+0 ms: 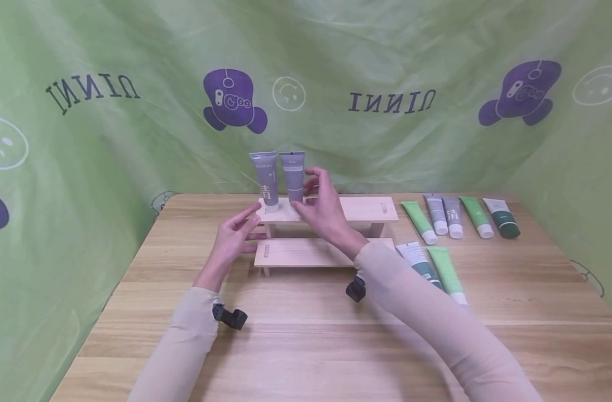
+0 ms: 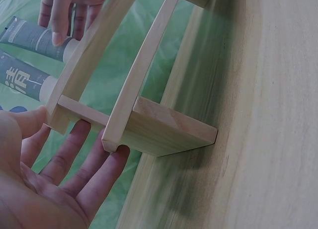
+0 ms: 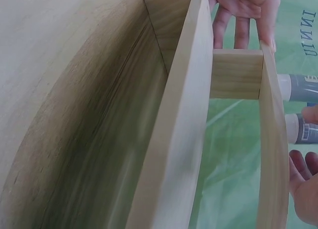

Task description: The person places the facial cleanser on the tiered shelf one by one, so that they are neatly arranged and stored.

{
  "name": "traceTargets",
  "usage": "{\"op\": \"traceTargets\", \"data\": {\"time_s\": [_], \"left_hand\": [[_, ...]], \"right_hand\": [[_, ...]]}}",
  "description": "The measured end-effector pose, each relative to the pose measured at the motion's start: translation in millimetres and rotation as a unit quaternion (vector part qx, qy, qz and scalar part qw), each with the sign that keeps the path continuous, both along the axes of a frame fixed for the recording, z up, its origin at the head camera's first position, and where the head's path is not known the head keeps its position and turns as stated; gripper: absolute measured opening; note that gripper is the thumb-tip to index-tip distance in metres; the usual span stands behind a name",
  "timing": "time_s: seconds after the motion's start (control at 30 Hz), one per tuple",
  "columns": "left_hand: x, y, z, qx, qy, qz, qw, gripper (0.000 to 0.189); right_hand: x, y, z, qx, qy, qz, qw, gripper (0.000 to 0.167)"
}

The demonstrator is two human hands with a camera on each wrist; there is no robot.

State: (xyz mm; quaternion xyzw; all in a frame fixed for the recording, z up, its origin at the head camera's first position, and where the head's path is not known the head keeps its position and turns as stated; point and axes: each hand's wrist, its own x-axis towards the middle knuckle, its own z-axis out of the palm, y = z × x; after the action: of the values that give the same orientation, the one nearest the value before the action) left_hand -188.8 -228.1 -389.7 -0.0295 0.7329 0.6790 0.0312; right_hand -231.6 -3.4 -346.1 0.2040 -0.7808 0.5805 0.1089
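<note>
Two grey squeeze tubes stand cap-down on the upper board of a two-step wooden stand. My left hand holds the stand's left end, thumb at the upper board's corner and fingers along the side panel and lower board. Just above the thumb is the left tube, which bears large pale lettering. Beside the right tube is my right hand. Its thumb overlaps the tube near the cap, while the other fingers stay apart from the tube's side.
Right of the stand, several green, grey and white-and-dark-green tubes lie on the wooden table. A white-and-green tube and a light green tube lie nearest the right sleeve. A green printed curtain hangs behind the table.
</note>
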Motion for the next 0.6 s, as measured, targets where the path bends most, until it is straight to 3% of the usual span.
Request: {"op": "traceTargets", "data": {"time_s": [0.6], "left_hand": [[-0.7, 0.2, -0.7, 0.000, -0.004, 0.004, 1.0000, 0.049]], "right_hand": [[19.8, 65, 1.8, -0.026, -0.028, -0.010, 0.9992, 0.065]]}}
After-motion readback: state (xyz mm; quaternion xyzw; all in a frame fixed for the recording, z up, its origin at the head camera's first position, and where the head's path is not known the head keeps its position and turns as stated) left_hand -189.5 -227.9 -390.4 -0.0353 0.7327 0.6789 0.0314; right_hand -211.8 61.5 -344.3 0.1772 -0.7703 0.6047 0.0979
